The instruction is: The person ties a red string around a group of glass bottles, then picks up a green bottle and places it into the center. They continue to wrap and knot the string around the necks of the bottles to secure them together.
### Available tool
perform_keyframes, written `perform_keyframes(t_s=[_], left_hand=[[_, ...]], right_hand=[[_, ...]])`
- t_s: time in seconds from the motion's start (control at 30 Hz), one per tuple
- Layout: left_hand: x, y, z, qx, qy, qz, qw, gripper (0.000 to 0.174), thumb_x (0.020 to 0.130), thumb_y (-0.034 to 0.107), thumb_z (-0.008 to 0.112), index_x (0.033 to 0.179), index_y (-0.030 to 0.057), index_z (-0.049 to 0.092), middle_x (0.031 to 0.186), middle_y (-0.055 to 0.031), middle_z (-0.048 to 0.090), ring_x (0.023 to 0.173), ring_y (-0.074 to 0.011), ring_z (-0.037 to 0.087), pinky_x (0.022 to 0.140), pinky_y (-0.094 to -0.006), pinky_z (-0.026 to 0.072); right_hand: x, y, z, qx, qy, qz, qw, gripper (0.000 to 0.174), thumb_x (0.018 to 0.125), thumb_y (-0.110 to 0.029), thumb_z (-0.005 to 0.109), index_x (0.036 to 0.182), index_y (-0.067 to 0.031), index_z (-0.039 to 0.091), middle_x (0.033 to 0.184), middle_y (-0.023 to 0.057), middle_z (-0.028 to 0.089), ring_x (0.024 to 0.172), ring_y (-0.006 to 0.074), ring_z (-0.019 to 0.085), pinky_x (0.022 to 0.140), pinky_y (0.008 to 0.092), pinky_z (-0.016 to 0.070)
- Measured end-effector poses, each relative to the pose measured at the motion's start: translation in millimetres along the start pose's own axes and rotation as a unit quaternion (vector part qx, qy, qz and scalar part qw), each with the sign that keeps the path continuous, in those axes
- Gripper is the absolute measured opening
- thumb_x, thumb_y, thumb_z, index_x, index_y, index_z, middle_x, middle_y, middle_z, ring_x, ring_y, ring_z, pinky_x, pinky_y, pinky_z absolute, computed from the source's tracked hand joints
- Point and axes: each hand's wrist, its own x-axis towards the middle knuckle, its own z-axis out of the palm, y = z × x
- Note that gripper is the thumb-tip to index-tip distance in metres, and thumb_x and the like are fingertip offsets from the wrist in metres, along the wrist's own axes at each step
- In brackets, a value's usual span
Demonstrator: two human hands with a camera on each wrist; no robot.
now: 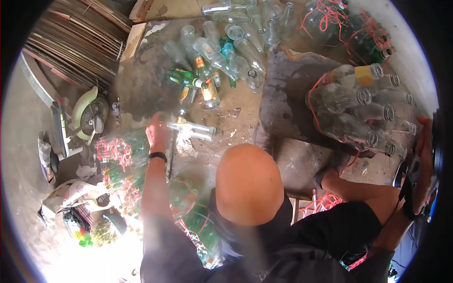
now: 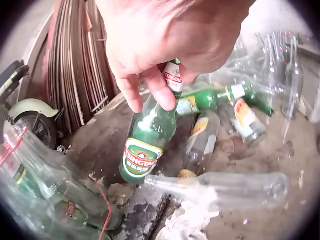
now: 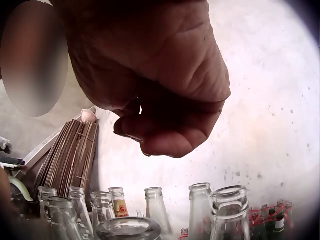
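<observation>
My left hand (image 1: pixel 156 132) grips a green beer bottle (image 2: pixel 150 132) by its neck, the bottle tilted with its oval-labelled base downward. In the left wrist view a clear bottle (image 2: pixel 240 190) lies on its side just beyond that base, by a crumpled white scrap (image 2: pixel 187 222). Another green bottle (image 1: pixel 184 78) and a bottle with an orange label (image 1: pixel 207 89) lie farther off. At the far right is my right hand (image 1: pixel 423 141), beside a bundle of clear bottles (image 1: pixel 347 113). In the right wrist view its fingers (image 3: pixel 175 142) hang loosely curled above the bottle mouths, holding nothing.
Many loose clear bottles (image 1: pixel 236 14) lie at the back. Green bottles tied with red string (image 1: pixel 330 19) stand at the back right, and more bundled bottles (image 1: pixel 125 165) are at the left. A wheel (image 1: pixel 92 113) and stacked brown strips (image 1: pixel 75 42) lie beyond.
</observation>
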Motion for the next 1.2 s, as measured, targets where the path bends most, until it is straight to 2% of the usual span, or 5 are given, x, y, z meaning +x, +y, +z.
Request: perform_keyframes(t_s=[0.23, 0.47, 0.57, 0.93, 1.2], left_hand=[[-10.3, 21.8, -59.3, -0.106, 0.12, -0.096, 0.982, 0.026, 0.093, 0.026, 0.075, 0.114, 0.0111, 0.075, 0.092, -0.0153, 0.078, 0.085, -0.0296, 0.076, 0.081, -0.0396, 0.057], [-20.0, 57.9, -98.8, -0.271, 0.214, -0.045, 0.937, 0.036, 0.099, 0.032, 0.071, 0.096, -0.0031, 0.072, 0.081, -0.01, 0.073, 0.074, -0.0156, 0.064, 0.071, -0.0343, 0.0525], [-18.4, 41.5, -79.3, -0.342, 0.176, -0.153, 0.91, 0.035, 0.103, 0.037, 0.07, 0.095, 0.0026, 0.07, 0.085, -0.0015, 0.067, 0.076, -0.0133, 0.063, 0.065, -0.0334, 0.0545], [-9.9, 77.3, 29.4, -0.569, 0.148, -0.429, 0.686, 0.039, 0.101, 0.041, 0.07, 0.106, 0.0031, 0.062, 0.095, -0.0075, 0.066, 0.078, -0.0231, 0.068, 0.066, -0.0403, 0.0592], [-17.8, 94.5, 102.1, -0.669, 0.032, -0.425, 0.609, 0.043, 0.104, 0.038, 0.062, 0.12, -0.0019, 0.062, 0.107, -0.0147, 0.07, 0.087, -0.0293, 0.072, 0.075, -0.0442, 0.0615]], right_hand=[[-6.5, 16.6, -10.7, 0.031, 0.021, -0.053, 0.998, 0.052, 0.113, -0.034, 0.053, 0.086, 0.0073, 0.07, 0.057, 0.0029, 0.048, 0.056, 0.0122, 0.045, 0.077, 0.0385, 0.0545], [1.7, 45.1, -21.1, 0.123, -0.07, 0.016, 0.99, 0.037, 0.111, -0.037, 0.058, 0.113, -0.0043, 0.076, 0.062, -0.0069, 0.038, 0.057, 0.0029, 0.035, 0.056, 0.0227, 0.0283], [-0.5, 43.8, -13.6, 0.146, -0.068, -0.001, 0.987, 0.037, 0.111, -0.038, 0.059, 0.112, -0.0045, 0.077, 0.06, -0.0072, 0.037, 0.055, 0.0025, 0.034, 0.054, 0.0228, 0.0278], [-8.6, 29.6, -3.4, 0.112, -0.097, -0.02, 0.989, 0.032, 0.111, -0.03, 0.06, 0.107, -0.0023, 0.075, 0.062, -0.0081, 0.039, 0.055, 0.0009, 0.034, 0.051, 0.023, 0.0266], [-13.5, 27.0, -2.6, 0.084, -0.099, -0.037, 0.991, 0.023, 0.109, -0.022, 0.064, 0.102, -0.002, 0.073, 0.068, -0.008, 0.043, 0.058, 0.001, 0.037, 0.052, 0.0233, 0.0282]])
